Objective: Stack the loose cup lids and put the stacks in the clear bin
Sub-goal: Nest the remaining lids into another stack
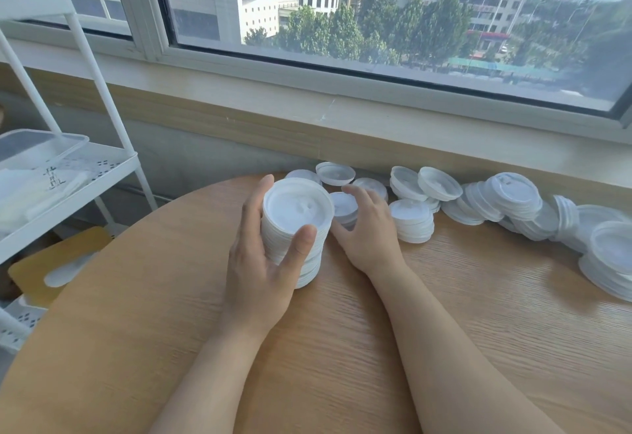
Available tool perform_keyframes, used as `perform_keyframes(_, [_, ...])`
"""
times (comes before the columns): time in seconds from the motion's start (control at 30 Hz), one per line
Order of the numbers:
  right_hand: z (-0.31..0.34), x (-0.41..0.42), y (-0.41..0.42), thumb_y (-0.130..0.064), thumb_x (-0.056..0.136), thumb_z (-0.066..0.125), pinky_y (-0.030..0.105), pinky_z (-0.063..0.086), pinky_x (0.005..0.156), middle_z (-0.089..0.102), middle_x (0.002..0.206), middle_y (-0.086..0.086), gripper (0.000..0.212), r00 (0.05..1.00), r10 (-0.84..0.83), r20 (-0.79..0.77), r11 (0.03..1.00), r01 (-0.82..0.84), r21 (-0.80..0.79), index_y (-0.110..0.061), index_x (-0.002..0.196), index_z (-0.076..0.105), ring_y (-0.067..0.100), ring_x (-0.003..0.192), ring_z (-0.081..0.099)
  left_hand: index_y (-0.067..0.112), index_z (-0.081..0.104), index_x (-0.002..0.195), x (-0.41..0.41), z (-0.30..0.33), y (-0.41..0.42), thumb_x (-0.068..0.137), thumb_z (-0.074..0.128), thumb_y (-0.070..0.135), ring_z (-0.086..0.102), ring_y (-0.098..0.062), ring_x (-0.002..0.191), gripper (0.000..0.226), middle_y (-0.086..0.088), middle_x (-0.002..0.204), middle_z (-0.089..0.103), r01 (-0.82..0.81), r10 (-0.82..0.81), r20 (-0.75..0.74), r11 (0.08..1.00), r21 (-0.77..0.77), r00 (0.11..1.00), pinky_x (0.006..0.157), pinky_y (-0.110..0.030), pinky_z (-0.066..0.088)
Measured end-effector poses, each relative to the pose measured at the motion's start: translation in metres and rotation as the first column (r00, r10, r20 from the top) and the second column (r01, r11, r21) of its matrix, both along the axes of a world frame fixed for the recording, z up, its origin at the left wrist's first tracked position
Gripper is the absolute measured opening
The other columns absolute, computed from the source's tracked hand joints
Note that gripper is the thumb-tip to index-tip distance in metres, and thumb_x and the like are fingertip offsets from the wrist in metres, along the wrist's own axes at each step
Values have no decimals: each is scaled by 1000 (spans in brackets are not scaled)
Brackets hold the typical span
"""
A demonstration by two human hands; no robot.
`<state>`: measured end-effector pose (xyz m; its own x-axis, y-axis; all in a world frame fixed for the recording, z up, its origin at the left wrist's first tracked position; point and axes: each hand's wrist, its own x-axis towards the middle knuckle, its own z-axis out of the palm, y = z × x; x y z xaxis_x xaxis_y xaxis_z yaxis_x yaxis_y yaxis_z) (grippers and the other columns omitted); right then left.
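A tall stack of white cup lids stands on the round wooden table. My left hand grips the stack from the left, thumb on its near side and fingers round the far side. My right hand lies just right of the stack with its fingers curved around a short pile of lids; whether it grips them is unclear. More loose lids and short stacks lie along the table's far edge. A clear bin sits on the white cart's shelf at the left.
The white wire cart stands left of the table, with folded white items on its shelf. A window ledge runs behind the lids. A brown board with a cut-out lies on the floor under the cart.
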<state>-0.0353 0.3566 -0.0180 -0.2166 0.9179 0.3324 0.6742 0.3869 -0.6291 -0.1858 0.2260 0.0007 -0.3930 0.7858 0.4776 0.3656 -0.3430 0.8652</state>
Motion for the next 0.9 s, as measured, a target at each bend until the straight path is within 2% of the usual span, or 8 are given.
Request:
perform_keyframes(0.1, [-1, 4, -3, -53, 85, 78, 31, 29, 114, 53, 149, -2, 77, 999, 1, 44, 1000, -1, 9, -25, 151, 48, 20, 140, 40, 39, 36, 156, 1, 0, 0, 87, 61, 70, 42, 9, 142, 79, 40, 147, 45, -2, 2, -13, 1000, -3, 1000, 109, -7, 33])
perform_keyframes(0.27, [-3, 5, -2, -52, 85, 79, 33, 33, 114, 56, 146, -3, 77, 1000, -7, 13, 1000, 7, 19, -25, 150, 49, 22, 138, 43, 37, 38, 156, -2, 1, -1, 87, 62, 70, 43, 7, 142, 80, 34, 149, 47, -10, 10, -16, 1000, -5, 1000, 111, -10, 34])
perform_keyframes(0.5, [-2, -1, 1, -53, 83, 79, 34, 32, 114, 56, 147, -4, 81, 999, 16, 47, 999, -18, 44, -25, 152, 46, 20, 139, 43, 39, 39, 155, -3, 0, 1, 85, 65, 70, 44, 4, 143, 81, 32, 150, 48, -28, 28, -25, 1000, -7, 999, 113, -15, 36])
perform_keyframes(0.63, [3, -1, -2, -48, 82, 83, 34, 36, 114, 55, 145, -8, 82, 998, 35, -54, 999, -34, 18, -32, 151, 43, 16, 136, 45, 43, 36, 153, -3, 0, 2, 84, 65, 71, 41, 6, 144, 80, 37, 150, 45, -61, 62, -40, 998, 7, 997, 112, -11, 34])
perform_keyframes(0.77, [9, -1, -5, -36, 81, 88, 37, 42, 113, 54, 141, -12, 87, 969, 78, -235, 997, -73, 28, -31, 154, 40, 8, 133, 48, 34, 37, 157, -5, -1, 3, 86, 65, 70, 41, 2, 146, 84, 24, 155, 47, -105, 105, -46, 994, 6, 993, 117, -20, 37])
perform_keyframes(0.83, [12, -2, -7, -33, 82, 88, 32, 43, 112, 55, 138, -15, 86, 940, 117, -320, 993, -106, 53, -28, 154, 41, 4, 132, 50, 33, 37, 157, -6, -2, 4, 86, 65, 69, 41, 1, 147, 84, 22, 156, 47, -122, 122, -38, 993, 8, 992, 119, -25, 37])
perform_keyframes(0.9, [16, -5, -11, -32, 83, 88, 22, 43, 109, 56, 136, -19, 84, 909, 177, -378, 984, -153, 92, -26, 153, 42, 4, 132, 51, 35, 38, 157, -9, -1, 4, 86, 66, 69, 40, 0, 148, 83, 22, 157, 47, -136, 136, -23, 991, 3, 991, 121, -31, 38])
